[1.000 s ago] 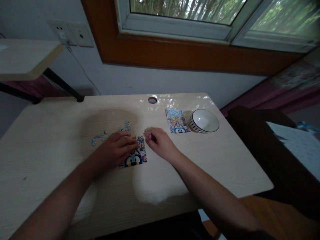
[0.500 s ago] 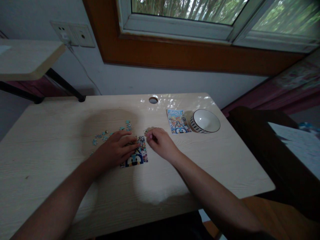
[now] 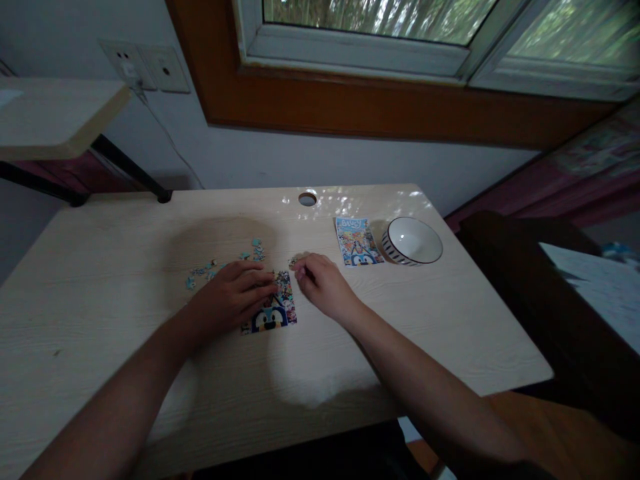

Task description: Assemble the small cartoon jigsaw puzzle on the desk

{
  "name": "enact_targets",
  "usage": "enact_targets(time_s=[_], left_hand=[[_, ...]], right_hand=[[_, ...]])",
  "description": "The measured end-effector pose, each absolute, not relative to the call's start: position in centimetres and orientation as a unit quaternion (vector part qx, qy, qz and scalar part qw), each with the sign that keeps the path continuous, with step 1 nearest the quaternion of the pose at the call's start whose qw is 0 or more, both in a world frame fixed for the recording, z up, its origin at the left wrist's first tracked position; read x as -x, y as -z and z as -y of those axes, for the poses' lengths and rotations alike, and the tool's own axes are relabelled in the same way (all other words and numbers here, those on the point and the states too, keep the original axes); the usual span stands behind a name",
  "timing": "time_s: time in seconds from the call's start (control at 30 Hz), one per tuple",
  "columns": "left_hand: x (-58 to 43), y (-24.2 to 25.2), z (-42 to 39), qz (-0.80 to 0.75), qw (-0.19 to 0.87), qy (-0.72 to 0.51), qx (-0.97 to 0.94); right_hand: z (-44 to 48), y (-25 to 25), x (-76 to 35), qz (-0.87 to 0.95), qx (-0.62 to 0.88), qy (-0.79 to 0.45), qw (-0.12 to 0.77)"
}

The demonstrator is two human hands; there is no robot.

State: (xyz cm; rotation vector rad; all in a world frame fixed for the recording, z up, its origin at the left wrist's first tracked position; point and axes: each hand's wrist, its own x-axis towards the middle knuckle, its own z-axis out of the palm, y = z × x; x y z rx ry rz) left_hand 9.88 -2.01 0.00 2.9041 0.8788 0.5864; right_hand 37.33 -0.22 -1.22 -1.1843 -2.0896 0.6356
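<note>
A partly joined colourful jigsaw [image 3: 275, 312] lies on the light wooden desk [image 3: 125, 253]. My left hand [image 3: 231, 296] rests flat on its left part, fingers stretched out over it. My right hand [image 3: 320, 283] sits just right of the jigsaw's top edge with its fingertips pinched together beside a small loose piece [image 3: 297, 258]; what is in the pinch is too small to make out. Several loose blue pieces [image 3: 220, 263] are scattered just beyond my left hand.
A printed picture card [image 3: 358, 241] lies to the right, with a white striped bowl [image 3: 412, 241] beside it. The desk has a cable hole [image 3: 307, 198] at the back. A dark chair [image 3: 545, 293] stands at right, a raised shelf [image 3: 50, 113] at left.
Almost nothing moves. My right hand's fingertips have shifted slightly at the jigsaw's upper right corner, and the view has drifted a little.
</note>
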Motion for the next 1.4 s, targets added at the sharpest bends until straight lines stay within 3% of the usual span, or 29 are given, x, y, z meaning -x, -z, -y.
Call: enact_targets(time_s=[0.93,1.4], left_hand=[[-9.0,-0.4,1.3,-0.351,0.024,-0.217,-0.910],[-7.1,-0.4,0.5,-0.486,-0.005,-0.395,-0.780]], right_hand=[[0.4,0.6,-37.2,0.804,0.472,-0.242,0.267],[0.5,0.6,-37.2,0.811,0.466,-0.229,0.271]])
